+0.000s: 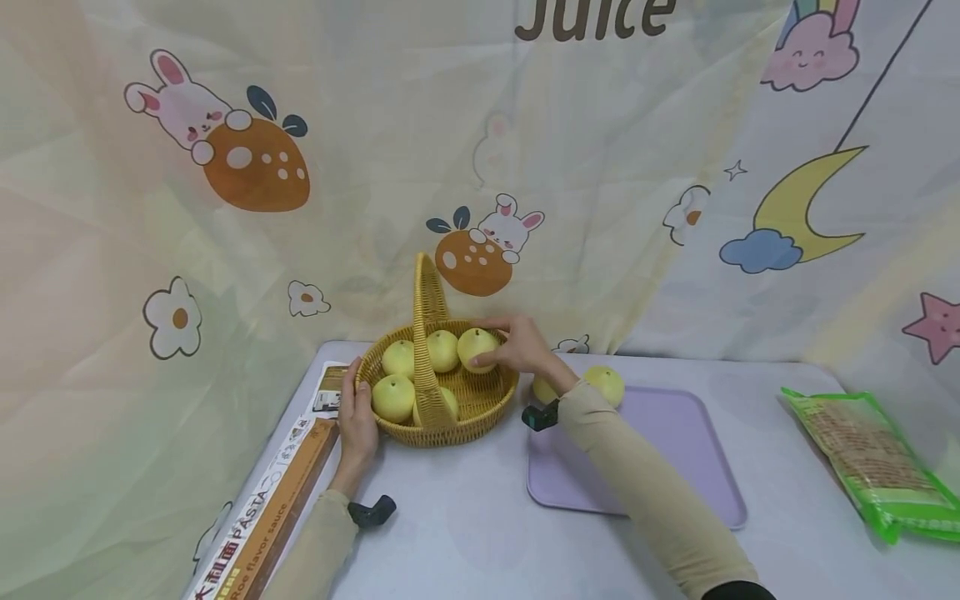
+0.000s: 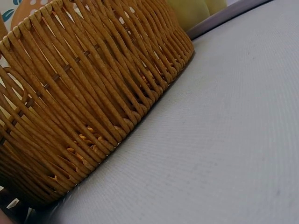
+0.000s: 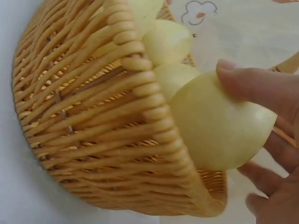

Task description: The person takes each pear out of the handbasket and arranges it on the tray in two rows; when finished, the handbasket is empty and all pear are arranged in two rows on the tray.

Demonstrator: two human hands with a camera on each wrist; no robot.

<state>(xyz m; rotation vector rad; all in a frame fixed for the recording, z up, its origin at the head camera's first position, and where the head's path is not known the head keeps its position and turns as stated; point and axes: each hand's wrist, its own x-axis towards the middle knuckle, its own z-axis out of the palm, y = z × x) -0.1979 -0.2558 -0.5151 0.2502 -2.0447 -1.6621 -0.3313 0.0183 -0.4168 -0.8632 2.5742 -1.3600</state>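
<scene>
A yellow wicker basket (image 1: pixel 472 429) with an arched handle stands on the table and holds several round yellow-green fruits (image 1: pixel 393 397). My right hand (image 1: pixel 521 343) reaches over the basket's right rim and grips one yellow-green fruit (image 3: pixel 219 121) between thumb and fingers. In the right wrist view this fruit is at rim height, close against other fruits. My left hand (image 1: pixel 358 421) rests along the basket's left side, its fingers against the outside wall. The left wrist view shows the basket's woven side (image 2: pixel 93 88) close up, with most of that hand out of frame.
Right of the basket lies a purple tray (image 1: pixel 675 433); another yellow-green fruit (image 1: pixel 604 385) is at its back left, with one more partly hidden behind my right wrist. A long pasta box (image 1: pixel 277 508) lies along the left edge. A green-edged food bag (image 1: pixel 870 458) is at far right.
</scene>
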